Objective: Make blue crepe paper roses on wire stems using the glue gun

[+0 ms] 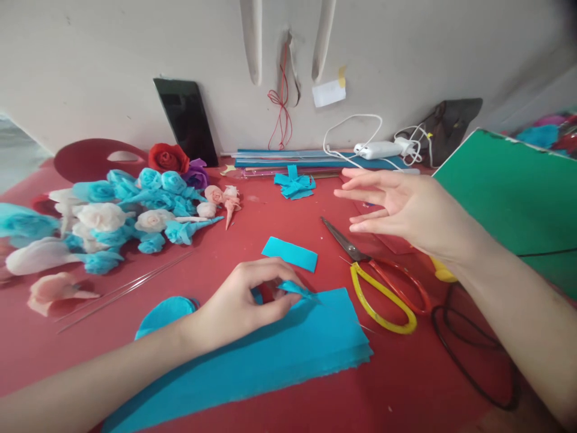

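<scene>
Far to the left of the left hand [243, 304] lies a heap of finished paper roses [121, 219] in blue, white and pink, with thin wire stems [121, 291] on the red surface [252, 234] between the heap and the hand.

The left hand is closed in a pinch: thumb and forefinger grip a small twisted piece of blue crepe paper [295, 290]. The piece sits at the fingertips, directly above the upper edge of a stacked sheet of blue crepe [270, 355], which the hand and forearm rest on. Judged from its creases and thin edges, the crepe is very light, soft and easily torn or crushed; it is best taken at the twisted point with fingertips only and light pressure, since a firm squeeze would flatten the shape. It is not slippery; the crinkled texture should give adequate grip.

Just beyond the left hand lies a small blue rectangle [291, 254]. Between the two hands rest scissors [378, 282] with yellow and red handles, blades shut.

The right hand [401, 207] hovers above the surface, fingers spread and slightly curled, holding nothing. To its right stands a green sheet [514, 192].
</scene>
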Demonstrator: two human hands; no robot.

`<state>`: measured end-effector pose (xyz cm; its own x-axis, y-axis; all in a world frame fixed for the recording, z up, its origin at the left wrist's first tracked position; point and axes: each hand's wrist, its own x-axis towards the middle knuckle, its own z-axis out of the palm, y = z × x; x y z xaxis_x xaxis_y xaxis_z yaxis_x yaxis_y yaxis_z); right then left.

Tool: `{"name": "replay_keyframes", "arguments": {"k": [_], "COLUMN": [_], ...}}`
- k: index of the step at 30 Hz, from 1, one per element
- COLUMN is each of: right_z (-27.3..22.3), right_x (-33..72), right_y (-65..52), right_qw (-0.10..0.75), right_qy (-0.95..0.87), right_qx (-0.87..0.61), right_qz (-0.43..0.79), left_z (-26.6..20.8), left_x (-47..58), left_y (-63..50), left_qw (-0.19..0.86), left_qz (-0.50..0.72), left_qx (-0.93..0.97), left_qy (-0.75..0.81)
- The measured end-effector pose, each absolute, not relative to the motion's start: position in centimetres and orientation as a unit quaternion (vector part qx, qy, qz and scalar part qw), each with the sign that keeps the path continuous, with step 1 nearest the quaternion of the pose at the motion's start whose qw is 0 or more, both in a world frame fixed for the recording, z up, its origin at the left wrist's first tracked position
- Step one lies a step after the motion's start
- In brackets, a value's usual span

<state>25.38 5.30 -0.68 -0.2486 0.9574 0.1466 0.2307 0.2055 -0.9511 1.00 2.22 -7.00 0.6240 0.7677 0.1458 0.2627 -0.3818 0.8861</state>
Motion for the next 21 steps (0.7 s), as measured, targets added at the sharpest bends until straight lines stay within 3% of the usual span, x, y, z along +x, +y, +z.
{"name": "replay_keyframes", "arguments": {"k": [8,21], "right_z": [-0.5,-0.4], "right_x": [23.8,19.2], "right_y": [9.1,18.7], "right_qw": [0.476,0.324], "right_qy": [-0.639,-0.714], "right_qx": [-0.464,-0.498], "right_qz": [0.387,0.371], "left_z": [-7.0,-7.0], "left_x": [1.1,1.2], "left_y": [2.1,1.9], "left_qw": [0.446,0.452], "left_qz": [0.287,0.294], "left_qx": [0.778,0.773], "left_qy": [0.337,0.335]}}
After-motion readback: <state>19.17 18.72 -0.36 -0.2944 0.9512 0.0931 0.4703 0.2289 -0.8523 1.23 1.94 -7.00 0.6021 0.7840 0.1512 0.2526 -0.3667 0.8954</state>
